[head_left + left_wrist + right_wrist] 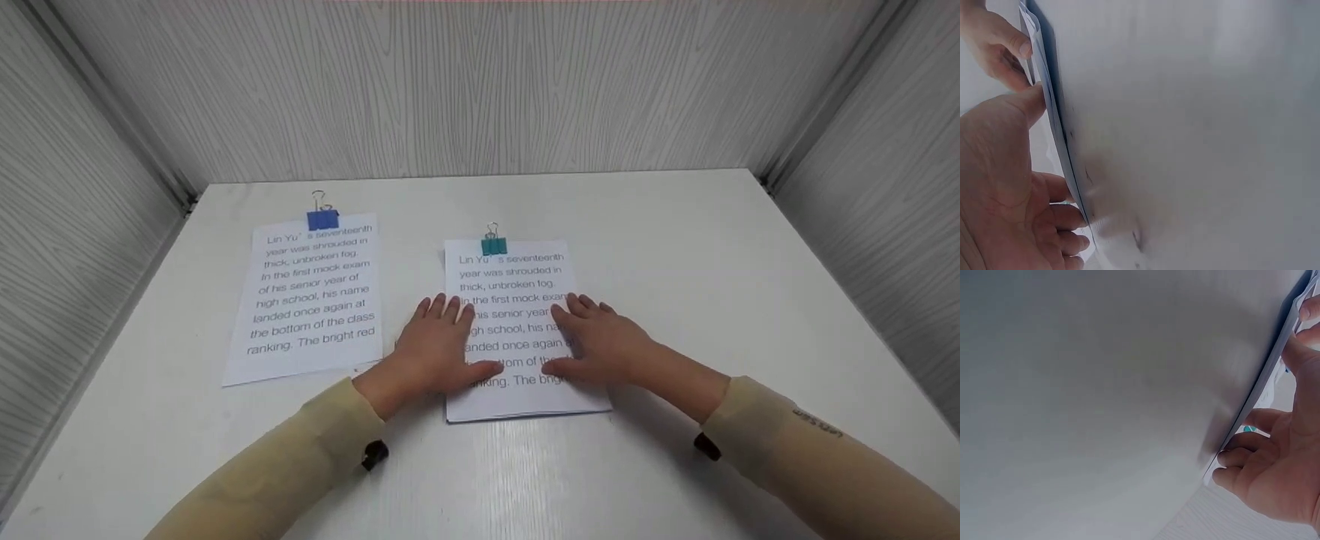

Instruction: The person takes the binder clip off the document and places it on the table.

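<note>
Teal-clipped paper stack [519, 334] lies on counter [675, 232] between left hand [435, 345] and right hand [609, 341]. Both: fingers relaxed, nearly straight, thumbs spread, touching its side edges. Blue-clipped stack [311, 296] sits left of left hand.

Head cam looks fwd/down from above & behind L hand [431, 349] & R hand [611, 345], farthest off. L/R wrist cams, v. close, face fwd along each palm; both share binder-clipped printout stack [525, 401] betw. hands.
</note>
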A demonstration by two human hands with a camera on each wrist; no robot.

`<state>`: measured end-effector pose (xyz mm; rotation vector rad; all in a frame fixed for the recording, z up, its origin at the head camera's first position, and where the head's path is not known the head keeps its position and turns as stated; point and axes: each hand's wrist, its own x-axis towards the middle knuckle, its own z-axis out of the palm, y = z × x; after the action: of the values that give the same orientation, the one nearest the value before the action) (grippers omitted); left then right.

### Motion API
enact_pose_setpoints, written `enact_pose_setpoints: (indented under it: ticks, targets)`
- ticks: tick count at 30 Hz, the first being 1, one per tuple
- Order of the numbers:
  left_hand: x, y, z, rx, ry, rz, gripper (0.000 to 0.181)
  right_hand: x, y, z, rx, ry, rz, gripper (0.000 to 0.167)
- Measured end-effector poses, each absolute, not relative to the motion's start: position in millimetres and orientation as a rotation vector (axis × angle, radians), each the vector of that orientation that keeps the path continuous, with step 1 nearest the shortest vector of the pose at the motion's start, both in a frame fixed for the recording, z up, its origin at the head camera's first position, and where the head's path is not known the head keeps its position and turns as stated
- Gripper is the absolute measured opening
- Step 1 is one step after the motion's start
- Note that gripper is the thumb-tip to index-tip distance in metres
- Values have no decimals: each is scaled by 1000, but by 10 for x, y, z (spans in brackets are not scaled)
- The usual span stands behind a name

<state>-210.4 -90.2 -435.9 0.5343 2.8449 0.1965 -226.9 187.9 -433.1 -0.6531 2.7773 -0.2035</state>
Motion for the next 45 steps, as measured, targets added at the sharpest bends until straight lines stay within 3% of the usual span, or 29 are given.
enact_pose_setpoints:
  ticks: [30, 37, 45]
  targets:
    - [-1650, -733, -4344, 578, 2875, 198, 108, -1817, 2084, -4367, -720, 2789, -222, 100]
    - [-1852, -718, -4194, 538, 2970, 201, 97, -1822, 2080, -4358, -714, 2789, -197, 100]
    - [-2423, -961, -4080, 402, 3055, 551, 80, -1825, 2083, -4367, -707, 2796, -222, 101]
